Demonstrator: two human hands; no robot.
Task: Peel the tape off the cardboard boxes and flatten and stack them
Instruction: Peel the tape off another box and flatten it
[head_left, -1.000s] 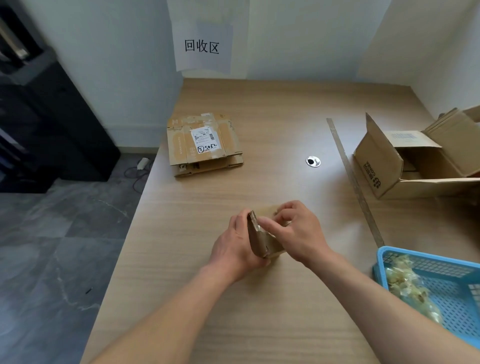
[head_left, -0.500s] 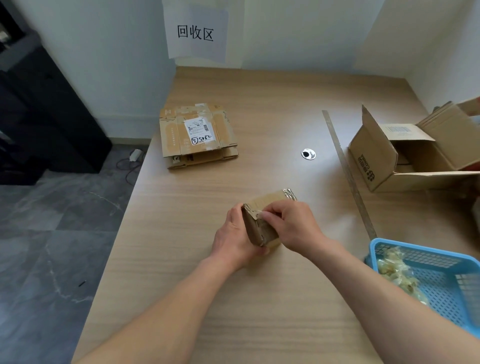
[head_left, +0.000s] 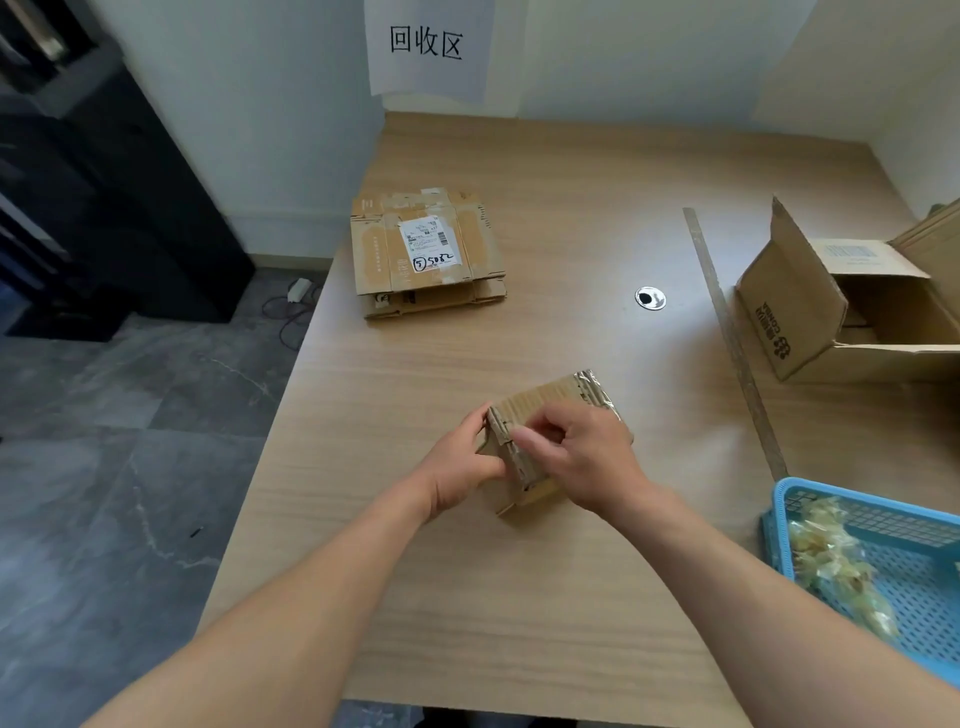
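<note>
Person in view: two arms only. Left hand (head_left: 457, 470) and right hand (head_left: 587, 460) bare, fingers (head_left: 550, 422) uncovered. Left forearm (head_left: 291, 597) bare from wrist to frame edge at 7 o'clock. Right forearm (head_left: 769, 623) bare too, wrist to edge at 5 o'clock. Both uncovered along the whole visible length.

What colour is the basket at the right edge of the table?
The basket is light blue, with walls and floor of fine grid holes. The head view, the only one, shows it.
</note>
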